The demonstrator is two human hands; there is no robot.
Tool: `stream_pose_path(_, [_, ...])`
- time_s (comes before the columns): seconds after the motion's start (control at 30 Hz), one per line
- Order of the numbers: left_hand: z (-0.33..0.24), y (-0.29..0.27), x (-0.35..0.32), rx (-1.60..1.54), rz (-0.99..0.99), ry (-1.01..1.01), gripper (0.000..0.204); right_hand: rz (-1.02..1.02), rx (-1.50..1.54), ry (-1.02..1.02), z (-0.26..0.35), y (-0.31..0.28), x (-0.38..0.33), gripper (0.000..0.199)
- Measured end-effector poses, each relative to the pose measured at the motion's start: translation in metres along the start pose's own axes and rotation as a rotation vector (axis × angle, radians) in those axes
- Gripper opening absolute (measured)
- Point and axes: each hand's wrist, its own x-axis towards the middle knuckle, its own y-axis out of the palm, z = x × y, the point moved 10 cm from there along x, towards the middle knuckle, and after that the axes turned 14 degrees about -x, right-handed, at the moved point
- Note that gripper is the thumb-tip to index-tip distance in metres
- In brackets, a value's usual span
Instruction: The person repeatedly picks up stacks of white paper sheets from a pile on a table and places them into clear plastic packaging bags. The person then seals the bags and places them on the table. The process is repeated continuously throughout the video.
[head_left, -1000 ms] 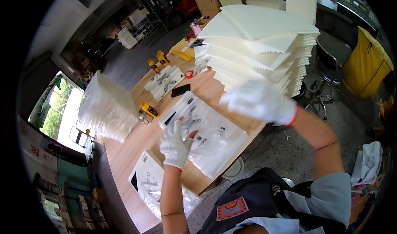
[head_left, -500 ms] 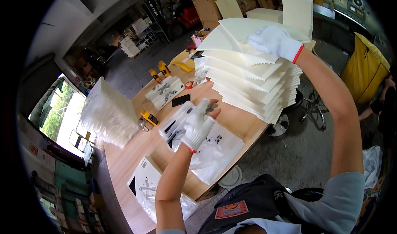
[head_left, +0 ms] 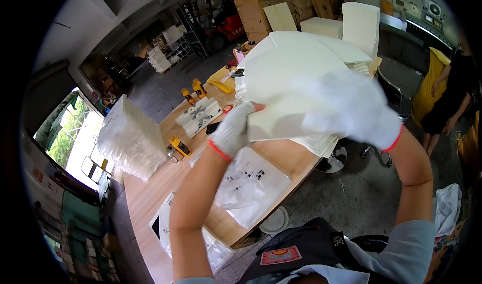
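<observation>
A cream paper pad (head_left: 288,114) tilts toward me in front of the tall stack of similar cream paper (head_left: 306,45). My left hand (head_left: 234,132), in a white glove with a red cuff, is closed on the pad's near left corner, its thumb on the upper face. At the pad's right side is my right hand (head_left: 354,108), gloved the same way; motion smears its fingers, so their grip cannot be made out. Below the left hand lie clear printed plastic bags (head_left: 253,183) on the wooden table (head_left: 150,203).
A plastic-wrapped stack (head_left: 130,138) stands at the left. Yellow bottles (head_left: 179,146), a dark phone (head_left: 213,128) and a bag with a printed pattern (head_left: 198,117) lie around the table. Another person (head_left: 452,88) stands at the right near a yellow sack (head_left: 429,85). A red forklift (head_left: 221,28) is behind.
My right hand has come down from the stack's top toward me, and the pad now tilts in front of the stack. My left hand has risen from the plastic bags to the pad's corner.
</observation>
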Motion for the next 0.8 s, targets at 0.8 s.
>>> stream_pose_path(0.8, [0.056, -0.16, -0.147, 1.519, -0.834, 0.844, 0.071, 0.394, 0.658, 0.044, 0.144, 0.106, -0.155, 0.019])
